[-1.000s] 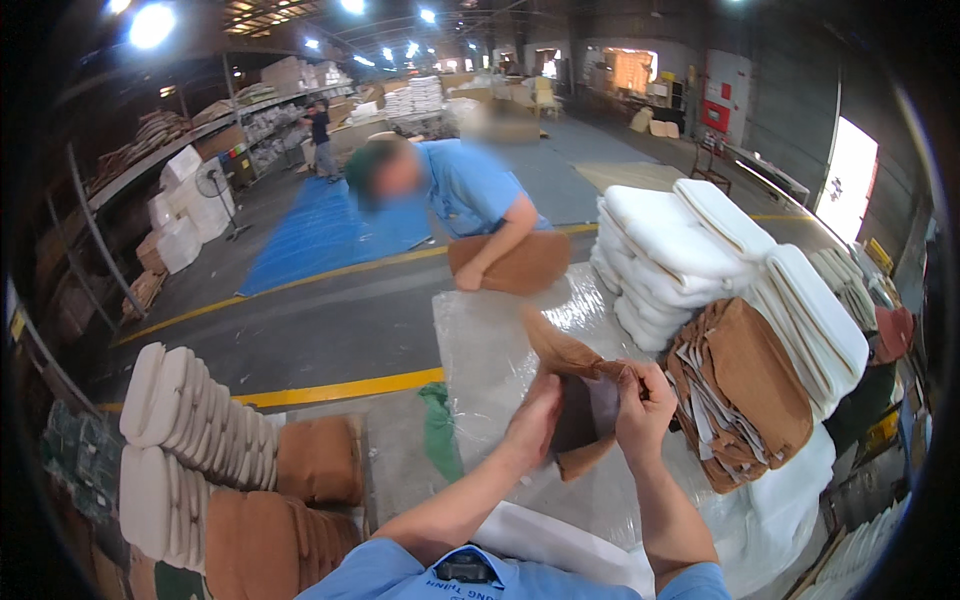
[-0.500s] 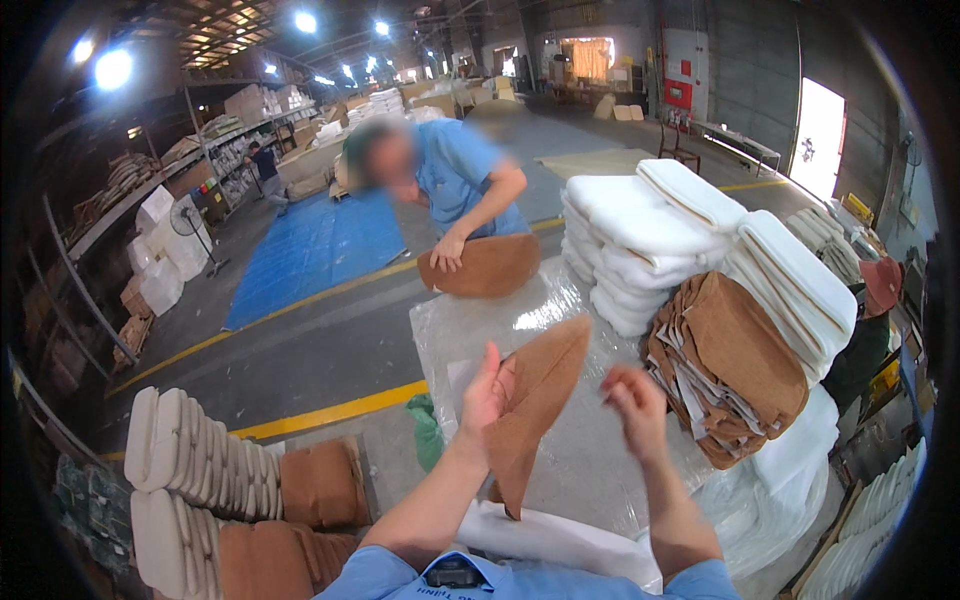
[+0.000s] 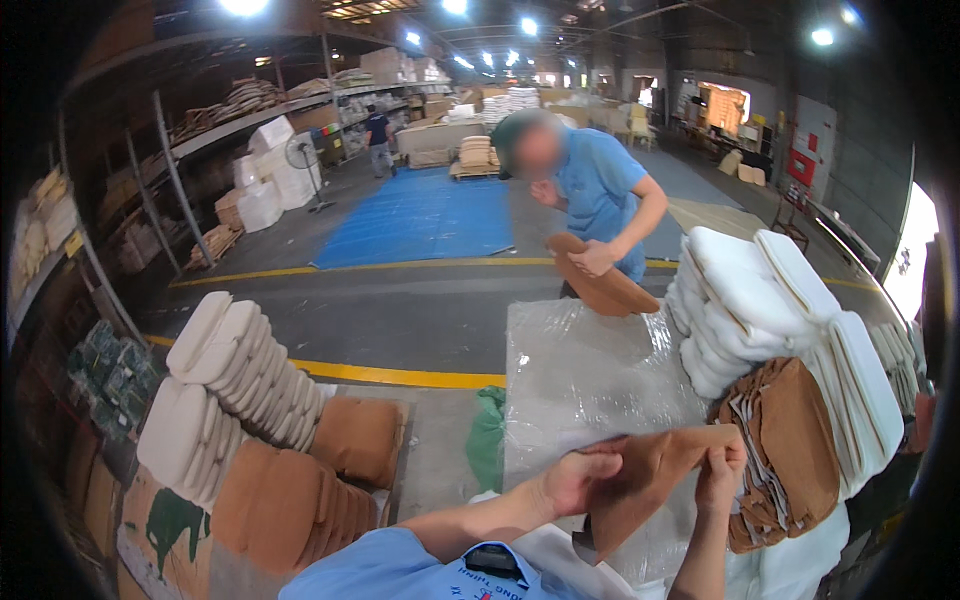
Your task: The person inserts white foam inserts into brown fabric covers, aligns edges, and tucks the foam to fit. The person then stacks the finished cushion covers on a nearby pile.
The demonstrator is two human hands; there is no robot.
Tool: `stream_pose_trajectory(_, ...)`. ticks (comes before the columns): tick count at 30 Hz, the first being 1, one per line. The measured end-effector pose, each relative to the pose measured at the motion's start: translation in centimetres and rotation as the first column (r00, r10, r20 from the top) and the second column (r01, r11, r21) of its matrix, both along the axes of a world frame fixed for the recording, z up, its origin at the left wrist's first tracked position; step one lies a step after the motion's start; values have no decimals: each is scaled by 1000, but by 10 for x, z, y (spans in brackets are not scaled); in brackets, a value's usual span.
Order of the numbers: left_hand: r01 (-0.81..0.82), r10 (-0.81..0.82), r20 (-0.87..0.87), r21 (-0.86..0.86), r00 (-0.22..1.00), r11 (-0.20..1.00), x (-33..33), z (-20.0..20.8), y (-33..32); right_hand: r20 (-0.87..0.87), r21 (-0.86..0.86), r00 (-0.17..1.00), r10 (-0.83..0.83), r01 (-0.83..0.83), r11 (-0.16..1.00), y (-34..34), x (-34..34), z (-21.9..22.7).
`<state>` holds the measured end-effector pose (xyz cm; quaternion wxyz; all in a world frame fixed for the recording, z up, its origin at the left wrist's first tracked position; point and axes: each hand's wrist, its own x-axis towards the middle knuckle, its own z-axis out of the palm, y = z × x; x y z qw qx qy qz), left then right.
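Note:
A limp brown fabric cover (image 3: pixel 645 490) stretches between my two hands, above the near part of a table wrapped in clear plastic (image 3: pixel 570 365). My left hand (image 3: pixel 588 477) grips its left side, with the thumb on top and the other fingers partly hidden. At the upper right corner, my right hand (image 3: pixel 722 468) pinches the cloth. To the right lies a stack of brown covers (image 3: pixel 800 440) with pale grey undersides. Across the table, a co-worker in a blue shirt (image 3: pixel 605 190) holds a brown cushion-shaped piece (image 3: pixel 605 285) tilted over the far edge.
Thick white pads (image 3: pixel 750 285) are piled at the table's right side. On my left stand rows of cream cushions (image 3: pixel 245 365) and brown cushions (image 3: pixel 290 500). Green plastic (image 3: pixel 487 435) hangs by the table's left edge. Beyond lies a blue floor sheet (image 3: pixel 425 215).
My right hand, free before, now holds the cover's corner, and the cloth is spread sideways. The co-worker's brown piece has tilted. My view has swung left.

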<state>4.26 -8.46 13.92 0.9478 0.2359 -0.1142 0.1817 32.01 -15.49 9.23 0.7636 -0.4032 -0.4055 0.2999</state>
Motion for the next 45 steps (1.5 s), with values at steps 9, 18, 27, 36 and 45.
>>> stream_pose_trajectory(9,-43,43,7,-36,999,998,-6,-23,7,196,-203,961,197,-157,967,-60,14,34)
stream_pose_trajectory(18,-11,15,51,-75,999,997,-8,-21,0,462,-532,853,242,48,846,-131,20,102)
stream_pose_trajectory(27,15,-34,-191,-100,981,995,-32,-68,-53,108,-810,610,785,-403,426,-66,-33,178)
stream_pose_trajectory(36,-439,400,-724,149,562,886,-99,-66,-53,149,-782,670,727,-370,501,-8,-126,6)
stream_pose_trajectory(45,-469,652,-679,479,337,741,-106,-88,-75,-455,-749,526,718,-662,10,4,-176,4)
